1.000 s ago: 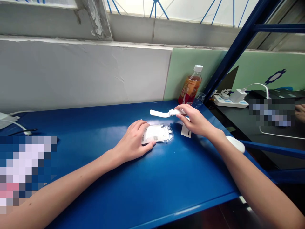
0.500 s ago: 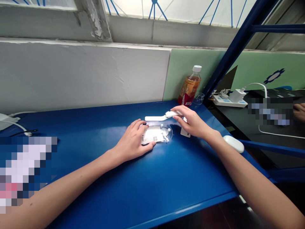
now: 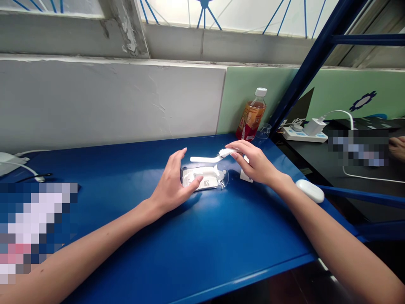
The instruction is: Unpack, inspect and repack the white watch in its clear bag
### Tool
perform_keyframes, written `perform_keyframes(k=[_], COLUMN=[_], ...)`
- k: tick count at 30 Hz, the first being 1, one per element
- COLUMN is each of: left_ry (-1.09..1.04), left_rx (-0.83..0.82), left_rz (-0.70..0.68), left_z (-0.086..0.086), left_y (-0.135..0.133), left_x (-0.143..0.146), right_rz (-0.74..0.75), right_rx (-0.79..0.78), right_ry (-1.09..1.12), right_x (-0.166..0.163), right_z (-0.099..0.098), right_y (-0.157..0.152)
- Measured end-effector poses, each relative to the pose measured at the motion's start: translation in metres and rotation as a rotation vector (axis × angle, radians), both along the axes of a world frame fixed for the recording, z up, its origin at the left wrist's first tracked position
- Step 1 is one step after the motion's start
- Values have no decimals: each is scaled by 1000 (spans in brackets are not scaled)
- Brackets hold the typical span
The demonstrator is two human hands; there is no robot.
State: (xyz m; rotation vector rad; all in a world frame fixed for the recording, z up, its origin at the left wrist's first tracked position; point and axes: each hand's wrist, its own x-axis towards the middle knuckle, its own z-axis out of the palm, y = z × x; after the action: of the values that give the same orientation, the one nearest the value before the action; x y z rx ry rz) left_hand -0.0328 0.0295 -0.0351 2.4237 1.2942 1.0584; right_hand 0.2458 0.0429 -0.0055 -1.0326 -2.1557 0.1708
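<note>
A clear plastic pack (image 3: 207,178) with white parts inside lies on the blue table (image 3: 196,245). My left hand (image 3: 172,185) grips the pack's left end, thumb on top and index finger raised. My right hand (image 3: 255,162) pinches one end of a white strap (image 3: 207,158), which stretches left just above the pack. A small white card (image 3: 245,176) lies partly under my right hand.
An orange drink bottle (image 3: 253,116) and a clear cup (image 3: 264,130) stand at the table's back right corner. A white oval object (image 3: 310,191) sits by my right forearm. A power strip with charger (image 3: 305,133) lies on the dark desk to the right. Cables (image 3: 22,166) lie far left.
My left hand has turned up onto its edge and lifted the pack's left end. The white strap in my right hand has moved left and lower, close over the pack.
</note>
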Motion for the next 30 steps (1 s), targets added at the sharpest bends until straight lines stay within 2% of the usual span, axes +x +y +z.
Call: perform_keyframes(k=[5, 8, 12, 14, 17, 21, 24, 26, 30], left_ry=[-22, 40, 79, 54, -80, -410, -755, -880, -953], left_rx=[278, 386, 328, 200, -129, -703, -1131, -1277, -1395], left_rz=[-71, -166, -265, -329, -415, -443, -479, -469, -433], left_z=[14, 24, 31, 35, 43, 52, 51, 48, 41], left_y=[-6, -11, -17, -20, -27, -38, -40, -38, -35], left_x=[3, 7, 9, 10, 14, 25, 31, 32, 31], right_rz=[48, 111, 129, 119, 132, 127, 262, 422, 669], right_rx=[38, 46, -4, -77, -207, -500, -733, -949, -1290], right_ry=[7, 104, 357, 508, 702, 781, 863, 951, 1098], right_x=[-13, -26, -42, -48, -58, -76, -92, -100, -103], right_z=[5, 9, 14, 17, 24, 33, 33, 28, 18], right_y=[-13, -24, -36, -38, -34, -19, -4, 4, 11])
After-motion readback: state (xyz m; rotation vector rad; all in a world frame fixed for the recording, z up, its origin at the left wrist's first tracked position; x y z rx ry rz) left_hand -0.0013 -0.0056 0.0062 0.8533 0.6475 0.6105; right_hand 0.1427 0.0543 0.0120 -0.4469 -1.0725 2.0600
